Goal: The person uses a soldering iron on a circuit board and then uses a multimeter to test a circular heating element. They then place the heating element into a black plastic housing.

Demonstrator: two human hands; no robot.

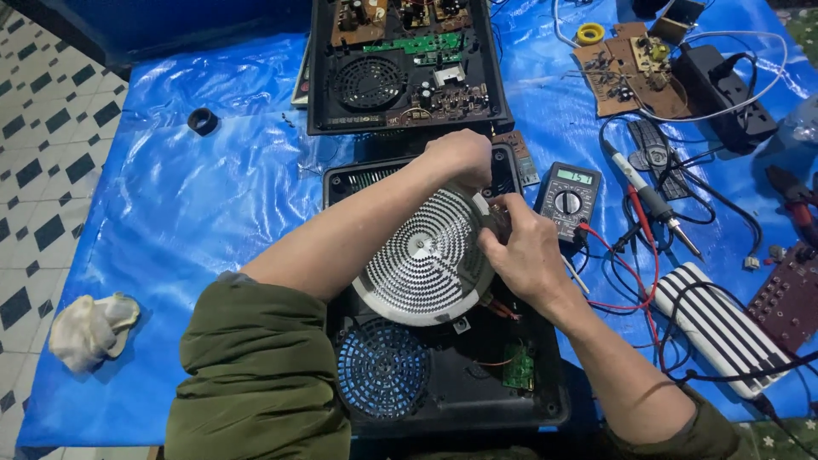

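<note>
Nearest the camera, an opened black cooker housing [443, 375] lies on the blue-covered surface [213, 213], its blue fan grille [382, 368] showing. Above the grille, the round heating coil disc [426, 255] rests tilted in the housing. The right hand [528, 255] pinches its right edge; the left hand [460, 158] is clenched at its far rim. The disc looks stiff, light and probably brittle, best held by the rim. Just beyond sits a multimeter [568, 198], then a second open housing [405, 64].

Even, cool light, sharp throughout

Sheen streaks the crinkled blue tarp [196, 196]; soft shadows sit under the forearms; the edges bow slightly from the wide lens.
</note>
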